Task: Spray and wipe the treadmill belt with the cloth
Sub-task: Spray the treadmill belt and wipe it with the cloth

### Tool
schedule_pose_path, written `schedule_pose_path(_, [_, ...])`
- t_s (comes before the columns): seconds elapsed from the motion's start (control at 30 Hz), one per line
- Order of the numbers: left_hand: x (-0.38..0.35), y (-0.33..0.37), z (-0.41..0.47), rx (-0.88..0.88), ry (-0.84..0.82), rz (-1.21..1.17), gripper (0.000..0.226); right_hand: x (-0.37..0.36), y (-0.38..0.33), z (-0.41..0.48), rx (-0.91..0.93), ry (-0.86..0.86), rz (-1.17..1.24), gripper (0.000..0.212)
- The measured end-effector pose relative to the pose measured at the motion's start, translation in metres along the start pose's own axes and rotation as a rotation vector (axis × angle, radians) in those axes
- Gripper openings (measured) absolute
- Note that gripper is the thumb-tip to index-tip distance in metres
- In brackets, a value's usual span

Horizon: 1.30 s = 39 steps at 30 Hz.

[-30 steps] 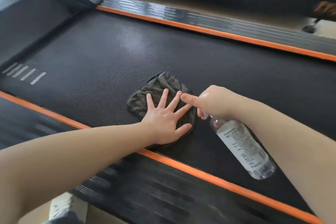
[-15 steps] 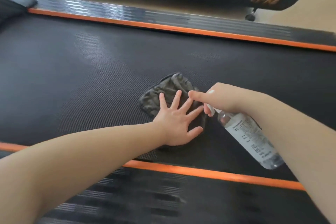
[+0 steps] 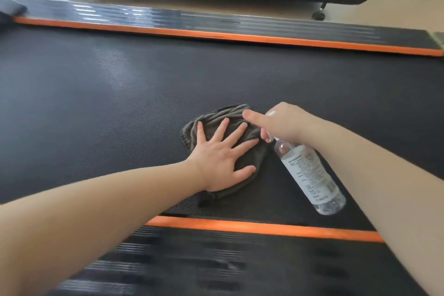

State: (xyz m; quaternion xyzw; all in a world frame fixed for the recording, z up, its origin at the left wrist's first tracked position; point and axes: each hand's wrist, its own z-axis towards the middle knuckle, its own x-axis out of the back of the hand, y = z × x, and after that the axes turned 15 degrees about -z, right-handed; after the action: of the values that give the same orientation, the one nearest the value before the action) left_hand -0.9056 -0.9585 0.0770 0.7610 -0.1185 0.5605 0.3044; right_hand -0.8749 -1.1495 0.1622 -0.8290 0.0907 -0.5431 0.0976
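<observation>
- Over the last second the left hand point(image 3: 223, 163) and the cloth point(image 3: 228, 112) under it have slid further along the belt point(image 3: 120, 103), so the wipe is moving onto a fresh stretch.
- The left fingers are spread flat, pressing the cloth down mid-belt, on the side toward the near orange strip point(image 3: 264, 227).
- The right hand point(image 3: 286, 122) keeps gripping the spray bottle point(image 3: 310, 175) at the neck, index finger stuck out. The nozzle's hidden, so I can't tell if it's spraying.
- Belt: black with a fine grippy weave. Cloth: soft, crumpled, grey-brown. Bottle: a clear cylinder with a printed label.
</observation>
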Motion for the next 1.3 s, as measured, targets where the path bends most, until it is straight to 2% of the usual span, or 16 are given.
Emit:
schedule_pose_path(0.17, [0.014, -0.069, -0.035, 0.315, 0.087, -0.035, 0.075, -0.014, -0.041, 0.009, 0.080, -0.049, 0.010, 0.074])
schedule_pose_path(0.3, [0.025, -0.111, -0.065, 0.459, 0.129, -0.066, 0.074, -0.027, -0.076, 0.011, 0.164, -0.100, -0.073, 0.072])
schedule_pose_path(0.53, [0.031, -0.133, -0.071, 0.473, 0.131, -0.070, 0.074, -0.032, -0.135, 0.017, 0.252, -0.048, -0.119, 0.073])
schedule_pose_path(0.7, [0.041, -0.162, -0.088, 0.455, 0.095, -0.043, 0.082, -0.038, -0.182, 0.009, 0.398, 0.041, -0.329, 0.072])
schedule_pose_path(0.77, [0.049, -0.188, -0.102, 0.483, 0.099, -0.044, 0.085, -0.041, -0.203, 0.008, 0.408, 0.032, -0.340, 0.075])
schedule_pose_path(0.93, [0.061, -0.237, -0.128, 0.623, 0.173, -0.113, 0.073, -0.046, -0.251, 0.011, 0.457, -0.045, -0.354, 0.076])
schedule_pose_path(1.1, [0.079, -0.302, -0.170, 0.698, 0.205, -0.116, 0.073, -0.053, -0.335, 0.027, 0.529, -0.065, -0.395, 0.076])
schedule_pose_path(1.17, [0.086, -0.329, -0.187, 0.741, 0.224, -0.128, 0.073, -0.054, -0.365, 0.029, 0.572, -0.083, -0.390, 0.071])
schedule_pose_path(1.3, [0.099, -0.389, -0.229, 0.898, 0.263, -0.159, 0.074, -0.070, -0.430, 0.041, 0.589, -0.131, -0.305, 0.037])
